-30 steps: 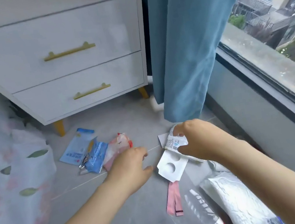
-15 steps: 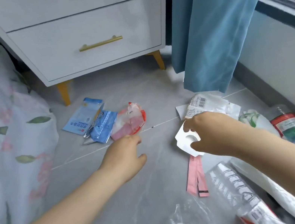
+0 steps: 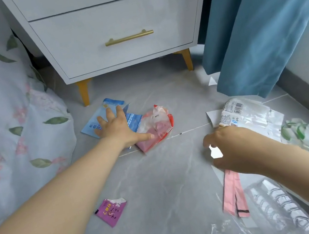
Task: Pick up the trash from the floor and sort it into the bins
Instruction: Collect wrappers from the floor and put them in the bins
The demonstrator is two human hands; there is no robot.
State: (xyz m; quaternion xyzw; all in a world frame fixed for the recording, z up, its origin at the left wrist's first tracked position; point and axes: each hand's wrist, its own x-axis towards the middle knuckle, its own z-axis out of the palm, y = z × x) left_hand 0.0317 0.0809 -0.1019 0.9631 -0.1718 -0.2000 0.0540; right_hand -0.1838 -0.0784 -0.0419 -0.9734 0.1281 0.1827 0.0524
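On the floor at eleven o'clock, just in front of the nightstand (image 3: 113, 31), my left hand (image 3: 118, 127) lies flat and splayed over the blue packets (image 3: 111, 104). Its thumb touches the red-and-clear wrapper (image 3: 160, 123) at its three o'clock. My right hand (image 3: 236, 150), at four o'clock, is curled round a white card scrap (image 3: 216, 152), with the crinkled white wrapper (image 3: 253, 118) just beyond it. I judge these films almost weightless, limp and slick on tile, so pressing down would only slide them. Better to pinch a lifted corner, or rake several into the palm. The purple sachet (image 3: 110, 211) at seven o'clock and the pink strip (image 3: 233, 193) lie apart. No bins are in view.
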